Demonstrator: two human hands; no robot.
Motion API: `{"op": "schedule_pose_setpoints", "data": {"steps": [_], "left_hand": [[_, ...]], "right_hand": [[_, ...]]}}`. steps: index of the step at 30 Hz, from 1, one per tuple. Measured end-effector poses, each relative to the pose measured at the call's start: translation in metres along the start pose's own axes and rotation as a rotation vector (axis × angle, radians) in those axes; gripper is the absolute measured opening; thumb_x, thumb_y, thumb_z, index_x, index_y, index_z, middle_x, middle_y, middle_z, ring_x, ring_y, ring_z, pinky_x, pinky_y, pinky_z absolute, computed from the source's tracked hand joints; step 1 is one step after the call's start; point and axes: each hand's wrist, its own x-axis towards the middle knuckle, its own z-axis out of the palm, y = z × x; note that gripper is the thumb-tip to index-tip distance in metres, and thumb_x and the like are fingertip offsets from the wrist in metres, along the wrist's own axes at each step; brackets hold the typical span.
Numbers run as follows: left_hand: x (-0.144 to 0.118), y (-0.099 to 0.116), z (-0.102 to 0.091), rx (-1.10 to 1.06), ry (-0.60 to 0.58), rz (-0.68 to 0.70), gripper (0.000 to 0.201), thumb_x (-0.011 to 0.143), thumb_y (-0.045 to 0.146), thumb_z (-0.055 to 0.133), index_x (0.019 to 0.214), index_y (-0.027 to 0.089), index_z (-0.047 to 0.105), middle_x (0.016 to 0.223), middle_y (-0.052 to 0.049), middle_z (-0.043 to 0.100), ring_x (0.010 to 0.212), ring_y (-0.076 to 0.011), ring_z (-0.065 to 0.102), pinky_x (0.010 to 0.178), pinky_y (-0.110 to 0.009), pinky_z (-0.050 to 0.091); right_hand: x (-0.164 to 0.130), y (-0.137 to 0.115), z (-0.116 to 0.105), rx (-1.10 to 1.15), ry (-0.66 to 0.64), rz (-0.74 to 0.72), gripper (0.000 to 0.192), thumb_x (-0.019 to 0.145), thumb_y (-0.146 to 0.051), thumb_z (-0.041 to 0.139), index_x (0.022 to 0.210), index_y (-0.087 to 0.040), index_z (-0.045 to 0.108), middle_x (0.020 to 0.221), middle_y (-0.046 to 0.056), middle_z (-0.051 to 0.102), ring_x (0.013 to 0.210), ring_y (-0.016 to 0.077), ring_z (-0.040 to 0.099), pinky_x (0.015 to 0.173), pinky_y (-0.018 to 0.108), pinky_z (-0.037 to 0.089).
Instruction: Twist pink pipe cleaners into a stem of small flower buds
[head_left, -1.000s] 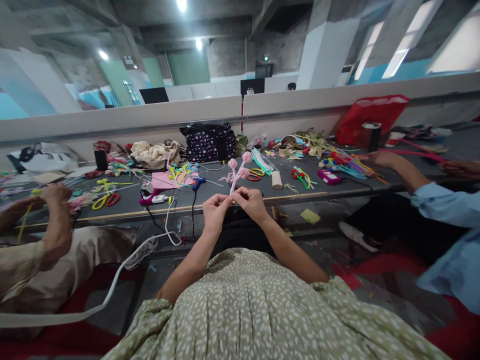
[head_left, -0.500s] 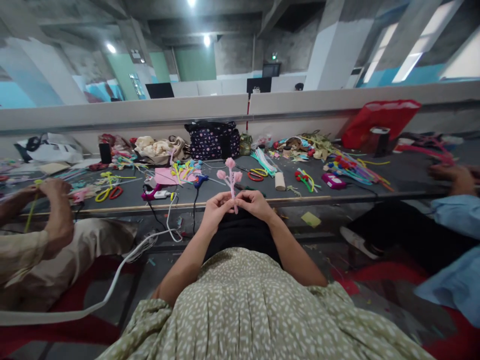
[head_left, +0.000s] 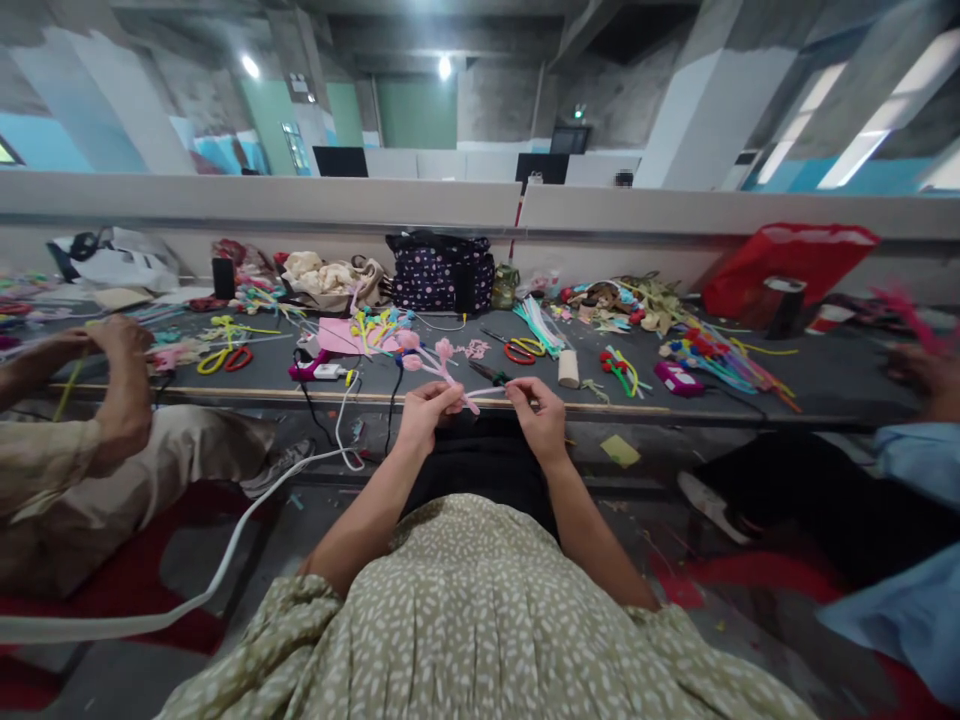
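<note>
My left hand [head_left: 422, 413] pinches the stems of a small bunch of pink pipe-cleaner flowers [head_left: 433, 358], which leans up and to the left over the table's front edge. My right hand [head_left: 537, 415] sits a hand's width to the right, fingers closed on a thin pale strand [head_left: 491, 391] that runs from the bunch's stem. Both hands hover over my lap, just in front of the dark table [head_left: 825, 372].
The table carries red-handled scissors [head_left: 516, 350], a glue gun [head_left: 309, 369] with a white cord, a dotted bag [head_left: 439, 270], a red bag [head_left: 780, 255] and heaps of coloured pipe cleaners [head_left: 712, 355]. One person's arms [head_left: 112, 380] work at left, another's hand [head_left: 926, 372] at right.
The flower bunch has tipped from upright to leaning left. My right hand has drawn away to the right, pulling out a strand. The view has shifted slightly.
</note>
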Motion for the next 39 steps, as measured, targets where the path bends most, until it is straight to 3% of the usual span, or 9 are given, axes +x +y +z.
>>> {"op": "schedule_pose_setpoints", "data": {"steps": [3,6,9,17,23,31,39], "left_hand": [[-0.002,-0.001,0.002,-0.055,-0.027,0.012,0.029,0.056,0.034,0.084,0.07,0.013,0.07,0.062,-0.001,0.067,0.053,-0.0088,0.06,0.055,-0.02,0.048],[-0.005,-0.002,0.004,-0.103,-0.07,-0.002,0.029,0.056,0.034,0.084,0.07,0.013,0.071,0.064,-0.001,0.067,0.056,-0.0092,0.061,0.059,-0.02,0.05],[-0.006,-0.003,0.003,-0.122,-0.086,-0.014,0.03,0.056,0.033,0.085,0.074,0.013,0.072,0.066,-0.002,0.068,0.058,-0.01,0.063,0.062,-0.021,0.051],[-0.01,-0.007,0.002,-0.098,-0.086,-0.002,0.029,0.057,0.032,0.084,0.075,0.013,0.072,0.068,-0.002,0.07,0.059,-0.0107,0.063,0.064,-0.023,0.051],[-0.015,-0.01,0.006,-0.064,-0.123,0.014,0.025,0.058,0.03,0.084,0.071,0.012,0.072,0.068,-0.003,0.069,0.06,-0.011,0.062,0.062,-0.022,0.051],[-0.013,-0.012,0.005,-0.077,-0.02,0.061,0.025,0.059,0.033,0.083,0.067,0.013,0.069,0.062,-0.001,0.066,0.054,-0.0089,0.059,0.06,-0.022,0.05],[-0.015,-0.016,0.008,-0.102,-0.02,0.089,0.023,0.059,0.03,0.083,0.068,0.013,0.071,0.065,-0.002,0.067,0.057,-0.0095,0.06,0.062,-0.022,0.051]], "right_hand": [[-0.008,0.003,0.003,0.086,-0.155,0.113,0.026,0.083,-0.043,0.061,0.078,-0.018,0.07,0.068,0.002,0.066,0.065,0.0159,0.06,0.064,0.027,0.046],[-0.013,0.008,0.013,0.259,-0.251,0.255,0.027,0.078,-0.045,0.066,0.085,-0.02,0.073,0.074,0.002,0.07,0.067,0.0161,0.061,0.065,0.027,0.047],[-0.015,0.008,0.02,0.453,-0.278,0.391,0.03,0.075,-0.045,0.07,0.092,-0.022,0.073,0.08,0.002,0.071,0.067,0.0147,0.06,0.062,0.026,0.047],[-0.018,-0.001,0.021,0.72,-0.278,0.57,0.023,0.071,-0.036,0.073,0.087,-0.02,0.073,0.078,0.001,0.069,0.065,0.0116,0.058,0.061,0.024,0.046],[-0.02,-0.001,0.026,0.639,-0.28,0.476,0.021,0.071,-0.034,0.076,0.085,-0.019,0.072,0.073,-0.001,0.065,0.06,0.0082,0.051,0.056,0.021,0.038],[-0.023,0.0,0.021,0.49,-0.262,0.425,0.022,0.072,-0.039,0.074,0.08,-0.019,0.07,0.067,-0.002,0.062,0.058,0.0095,0.049,0.056,0.023,0.038],[-0.024,0.005,0.023,0.438,-0.228,0.387,0.023,0.073,-0.04,0.072,0.072,-0.018,0.066,0.061,-0.003,0.057,0.055,0.0097,0.047,0.055,0.024,0.036]]}}
